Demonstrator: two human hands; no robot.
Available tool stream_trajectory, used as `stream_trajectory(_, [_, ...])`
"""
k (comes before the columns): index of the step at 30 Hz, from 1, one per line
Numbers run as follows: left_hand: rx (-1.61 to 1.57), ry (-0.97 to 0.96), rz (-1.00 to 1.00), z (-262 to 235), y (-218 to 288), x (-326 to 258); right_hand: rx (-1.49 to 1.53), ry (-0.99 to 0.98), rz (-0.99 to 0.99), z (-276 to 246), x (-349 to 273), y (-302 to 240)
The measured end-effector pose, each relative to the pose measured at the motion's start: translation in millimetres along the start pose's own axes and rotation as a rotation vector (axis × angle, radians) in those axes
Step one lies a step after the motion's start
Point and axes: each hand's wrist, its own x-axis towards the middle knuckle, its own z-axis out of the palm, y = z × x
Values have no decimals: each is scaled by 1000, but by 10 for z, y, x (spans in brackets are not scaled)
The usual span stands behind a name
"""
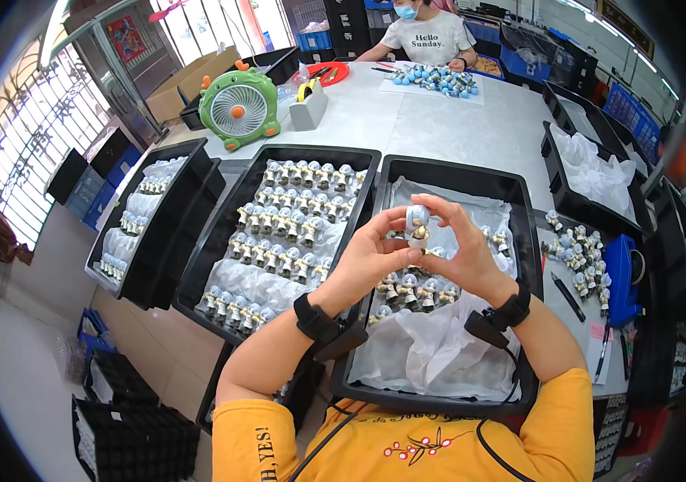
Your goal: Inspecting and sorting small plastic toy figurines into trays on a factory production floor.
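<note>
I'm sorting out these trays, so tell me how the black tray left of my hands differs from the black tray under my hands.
The left tray holds many small figurines standing in neat rows; the tray under the hands holds only a few figurines, loosely grouped. The left tray looks nearly full; the other shows mostly bare white liner. Both are black, rectangular and lined with white sheeting.

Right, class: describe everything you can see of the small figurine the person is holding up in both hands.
The figurine is a small toy figure with a rounded pale blue-white top and a tan and cream lower part, apparently glossy plastic or resin. It stands roughly upright, lifted above the black tray lined with white plastic. The left hand pinches it from the left and the right hand from the right, fingertips touching its sides. Finer detail is too small to tell.
</note>
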Motion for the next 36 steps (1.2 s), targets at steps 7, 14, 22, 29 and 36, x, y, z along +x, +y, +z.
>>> stream_trajectory(7, [-44,19,-41,-61,-1,22,35,1,32,23,-7,46])
stream_trajectory(14, [-69,60,-80,-69,29,6,13,-20,52,12,-15,38])
stream_trajectory(22, [70,79,64,36,61,-15,-166,17,-163,22,18,-36])
stream_trajectory(29, [35,67,25,8,60,-9,-162,18,-148,17,24,-34])
stream_trajectory(36, [4,45,-1,22,78,-7,-125,37,-141,6,14,-31])
